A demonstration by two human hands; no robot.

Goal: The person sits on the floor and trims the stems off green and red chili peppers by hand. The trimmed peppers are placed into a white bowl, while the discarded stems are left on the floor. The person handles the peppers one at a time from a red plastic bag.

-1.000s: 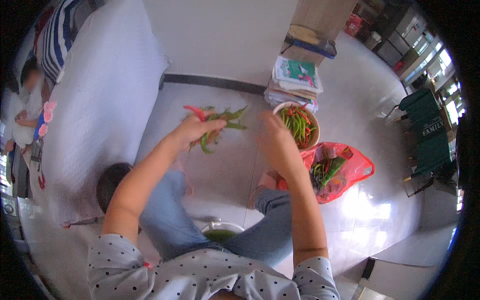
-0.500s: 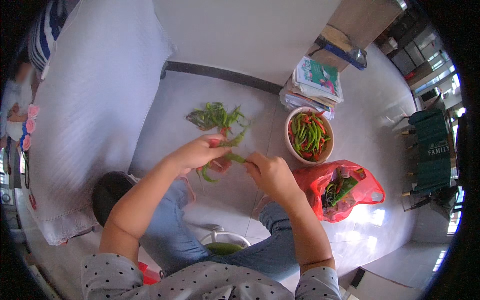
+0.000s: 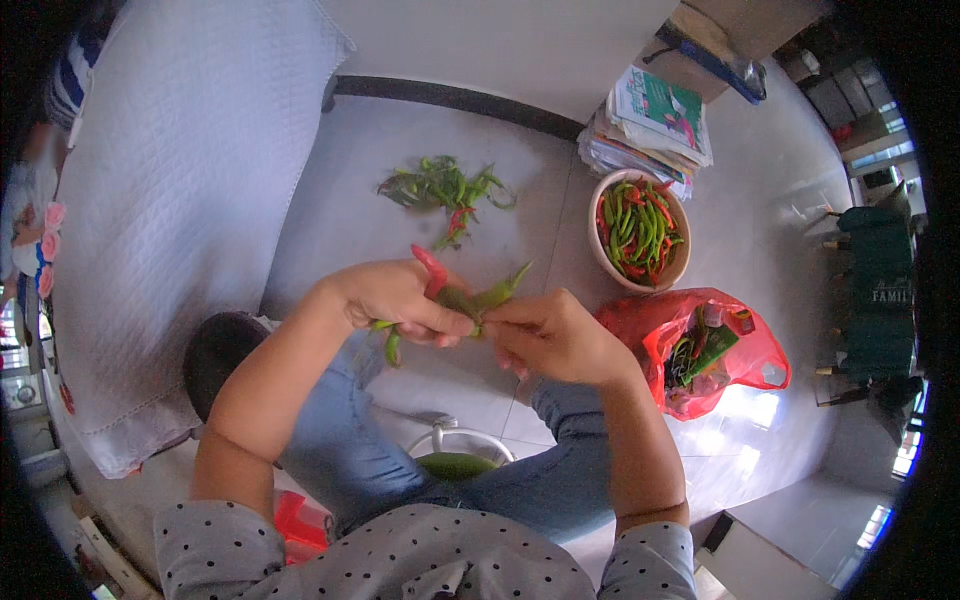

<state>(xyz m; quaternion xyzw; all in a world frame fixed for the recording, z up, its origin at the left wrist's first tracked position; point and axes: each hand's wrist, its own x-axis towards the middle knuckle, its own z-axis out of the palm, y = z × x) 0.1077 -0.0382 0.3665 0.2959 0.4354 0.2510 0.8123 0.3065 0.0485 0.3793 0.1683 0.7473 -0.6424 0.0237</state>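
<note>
My left hand [image 3: 400,300] is closed around several chili peppers, among them a red chili pepper [image 3: 428,264] that sticks up and a green chili pepper [image 3: 505,288] that points to the right. One more green tip hangs below the palm. Close against it, the fingers of my right hand [image 3: 565,338] pinch the end of a green pepper, which they partly hide. Beyond my hands, a loose heap of green stems and leaves [image 3: 440,185] with a few red bits lies on the floor. To the right stands a round pale basin [image 3: 592,228] full of red and green chili peppers [image 3: 640,225].
An open red plastic bag [image 3: 640,325] with dark and green contents sits right of my right hand. Behind the basin is a stack of papers [image 3: 650,130]. A white-covered bed or sofa [image 3: 190,200] runs along the left. Dark green folding chair [image 3: 875,290] at far right.
My right hand has come in closer to my left, and the peppers between them have turned, with the red one now upright. The whole view has shifted slightly.
</note>
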